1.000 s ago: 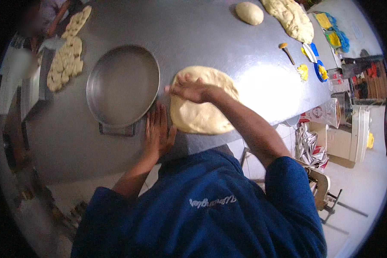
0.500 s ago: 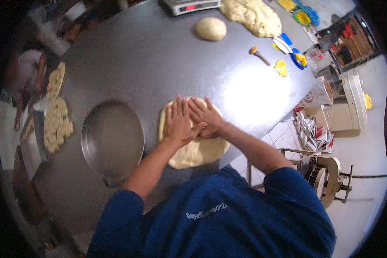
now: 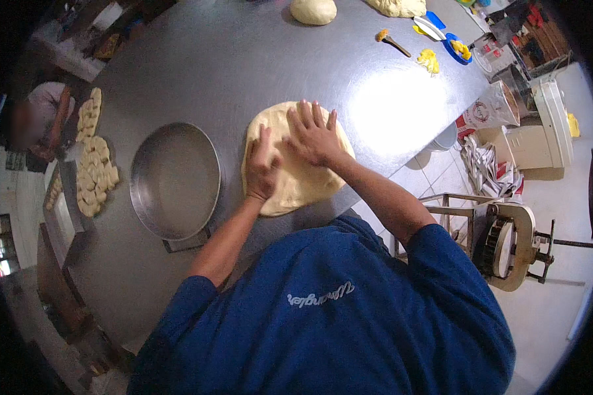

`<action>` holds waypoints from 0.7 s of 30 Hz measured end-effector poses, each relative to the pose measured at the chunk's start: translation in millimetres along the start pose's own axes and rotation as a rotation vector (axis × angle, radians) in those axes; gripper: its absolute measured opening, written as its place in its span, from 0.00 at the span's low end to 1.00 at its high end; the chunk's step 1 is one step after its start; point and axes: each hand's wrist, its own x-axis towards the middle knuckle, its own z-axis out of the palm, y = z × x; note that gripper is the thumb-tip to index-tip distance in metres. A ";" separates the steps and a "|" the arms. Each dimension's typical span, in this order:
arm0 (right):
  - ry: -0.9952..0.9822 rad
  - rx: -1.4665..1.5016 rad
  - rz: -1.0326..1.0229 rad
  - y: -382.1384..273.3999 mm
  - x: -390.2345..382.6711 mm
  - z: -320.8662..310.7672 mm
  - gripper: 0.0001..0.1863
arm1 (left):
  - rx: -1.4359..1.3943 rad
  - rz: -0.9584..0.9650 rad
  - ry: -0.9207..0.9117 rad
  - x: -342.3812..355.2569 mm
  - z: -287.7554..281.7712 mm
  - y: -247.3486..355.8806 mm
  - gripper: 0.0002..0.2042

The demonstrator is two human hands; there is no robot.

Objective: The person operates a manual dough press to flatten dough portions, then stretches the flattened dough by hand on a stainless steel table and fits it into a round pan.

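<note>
A flattened, roughly round sheet of pale dough [image 3: 301,191] lies on the metal table before me. My right hand [image 3: 315,137] rests flat on its upper right part, fingers spread and pointing away from me. Over the dough's left side is my left hand [image 3: 263,168], turned partly on its edge with fingers stretched forward and slightly blurred. Neither hand grips anything. Left of the dough stands a round, shallow metal pan [image 3: 176,181] with nothing in it.
Several dough pieces [image 3: 97,172] lie at the table's left, near a person [image 3: 46,118]. A dough ball [image 3: 313,10], a brush [image 3: 394,43], yellow fat [image 3: 428,61] and a blue dish [image 3: 458,49] are farther back. A hand-cranked machine [image 3: 507,247] stands right.
My hands have moved apart from near each other on the dough; the left has turned onto its edge. The dough now lies unfolded and rounder. The view has shifted toward me.
</note>
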 end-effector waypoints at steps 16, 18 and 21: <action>-0.001 0.212 -0.441 -118.1 -36.0 30.0 0.51 | 0.733 -0.354 -0.085 -158.3 -34.3 30.3 0.43; 0.078 0.308 -0.328 -115.1 -13.0 31.4 0.50 | 0.695 -0.362 -0.105 -163.8 -32.6 33.5 0.43; -0.048 -0.145 -0.411 -124.2 21.1 28.1 0.49 | 0.688 -0.374 -0.098 -163.1 -32.0 26.7 0.43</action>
